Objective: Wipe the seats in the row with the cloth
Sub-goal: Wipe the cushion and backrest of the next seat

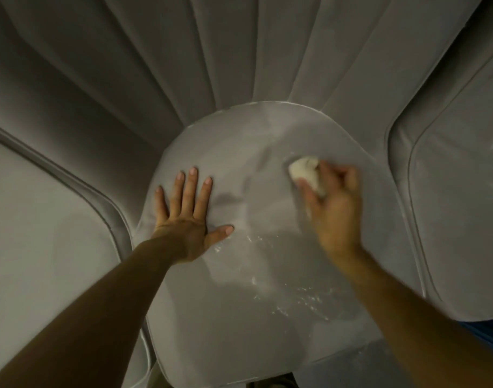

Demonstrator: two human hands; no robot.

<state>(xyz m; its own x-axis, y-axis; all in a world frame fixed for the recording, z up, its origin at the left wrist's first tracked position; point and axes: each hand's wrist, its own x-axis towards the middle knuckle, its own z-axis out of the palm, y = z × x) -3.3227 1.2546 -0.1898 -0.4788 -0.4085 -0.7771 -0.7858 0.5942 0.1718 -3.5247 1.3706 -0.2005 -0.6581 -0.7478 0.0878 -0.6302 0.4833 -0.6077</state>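
White cloth [305, 172] between fingers [337, 173] of right hand [337, 211], on seat [239, 289].

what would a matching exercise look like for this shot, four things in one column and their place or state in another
Column A
1. left hand
2. right hand
3. cloth
4. white specks

Column B
a. bunched up, pressed on the far right part of the seat
b. scattered over the near part of the seat
c. flat on the seat, fingers spread
d. fingers curled round the cloth

Pairs: 1-c, 2-d, 3-a, 4-b
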